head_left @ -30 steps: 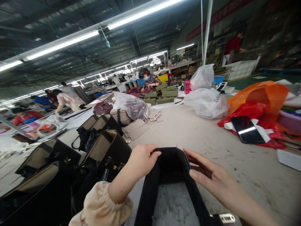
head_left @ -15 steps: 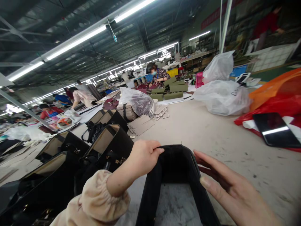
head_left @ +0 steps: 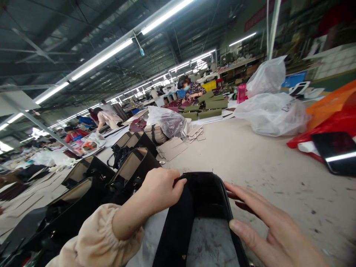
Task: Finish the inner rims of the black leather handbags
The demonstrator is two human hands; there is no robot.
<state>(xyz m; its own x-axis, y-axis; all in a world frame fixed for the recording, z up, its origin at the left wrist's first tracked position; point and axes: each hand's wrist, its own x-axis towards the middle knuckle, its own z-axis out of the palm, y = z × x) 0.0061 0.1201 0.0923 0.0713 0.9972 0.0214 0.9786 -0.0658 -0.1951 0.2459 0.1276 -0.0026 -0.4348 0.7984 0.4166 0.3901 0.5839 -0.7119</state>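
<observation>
I have two hands in my feed, on one black bag shell (head_left: 174, 231) sitting on the table (head_left: 222, 148) directly before me. The left hand (head_left: 160, 187) pinches its far-left rim, thumb against curled fingers; the right hand (head_left: 267, 226) is held well open along its right wall, thumb and fingertips at the rim, though I cannot tell how firmly they touch.

The shell is matte black, with upright walls, rounded far corners and a narrow raised edge; a grey mottled surface shows inside it.

Left of the shell I count at least four black handbags (head_left: 148, 163), their mouths open on beige interiors. Beyond the shell lie loose beige boards (head_left: 174, 148) and one translucent plastic bag (head_left: 167, 118) with something dark purplish inside. Farther right of it stand two white plastic bags (head_left: 272, 113), contents hidden; nearer, one red plastic bag (head_left: 328, 126) has one phone (head_left: 335, 152) lying against it.
</observation>
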